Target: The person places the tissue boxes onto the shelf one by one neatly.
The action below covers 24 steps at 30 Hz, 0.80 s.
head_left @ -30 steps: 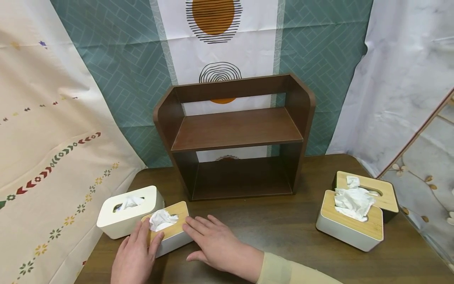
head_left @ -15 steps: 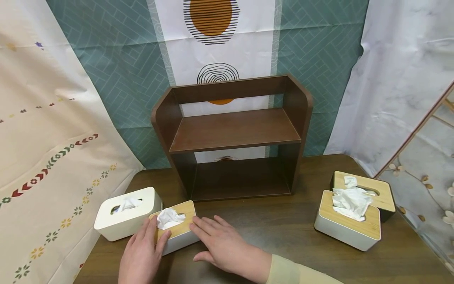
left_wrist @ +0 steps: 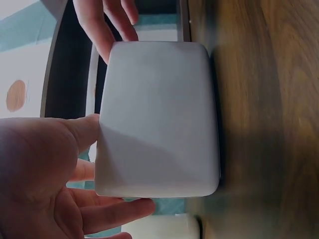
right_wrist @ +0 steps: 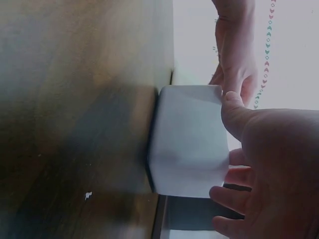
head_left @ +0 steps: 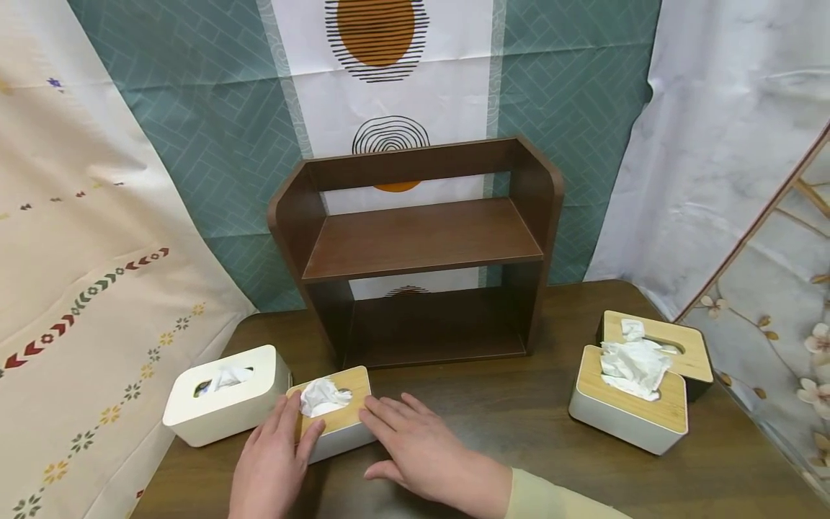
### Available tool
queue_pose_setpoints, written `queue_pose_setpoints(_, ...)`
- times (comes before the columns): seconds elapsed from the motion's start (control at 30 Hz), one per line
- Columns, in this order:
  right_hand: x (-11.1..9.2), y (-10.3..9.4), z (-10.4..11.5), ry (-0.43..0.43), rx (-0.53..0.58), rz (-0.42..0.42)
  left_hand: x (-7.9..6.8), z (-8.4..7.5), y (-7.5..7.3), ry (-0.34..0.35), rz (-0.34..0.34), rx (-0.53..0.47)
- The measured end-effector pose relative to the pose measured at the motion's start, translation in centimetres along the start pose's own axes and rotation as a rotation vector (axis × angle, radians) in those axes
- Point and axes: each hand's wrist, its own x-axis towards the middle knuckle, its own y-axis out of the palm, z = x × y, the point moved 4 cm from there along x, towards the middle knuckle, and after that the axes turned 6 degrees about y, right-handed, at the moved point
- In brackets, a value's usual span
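Note:
A tissue box with a bamboo lid and white sides stands on the table, a tuft of white tissue rising from its slot. My left hand rests at the box's left end, thumb along the near top edge and fingers fairly straight. At the opposite end, the extended fingers of my right hand touch the right side, the thumb spread toward me. The left wrist view shows the white front wall between both hands. Just left of this box stands a cream tissue box, a narrow gap between them.
A dark brown two-tier shelf stands at the back of the wooden table. On the right, a white-sided tissue box with a bamboo lid sits in front of a black-sided one. Patterned cloths hang around the table.
Both hands and the bamboo-lidded tissue box between them have shifted to the right, away from the cream box. The head view has turned slightly.

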Motion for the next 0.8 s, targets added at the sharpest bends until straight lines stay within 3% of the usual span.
queue_pose_setpoints(0.63,-2.7,-1.2,-1.9,0.057,0.030,0.014,1.2,-3.2,1.1,0.098,-0.037,-0.031)
queue_pose_setpoints(0.8,-3.4,-1.4,-2.6,0.072,0.025,0.036,1.5,-4.0,1.6,0.095,-0.020,-0.040)
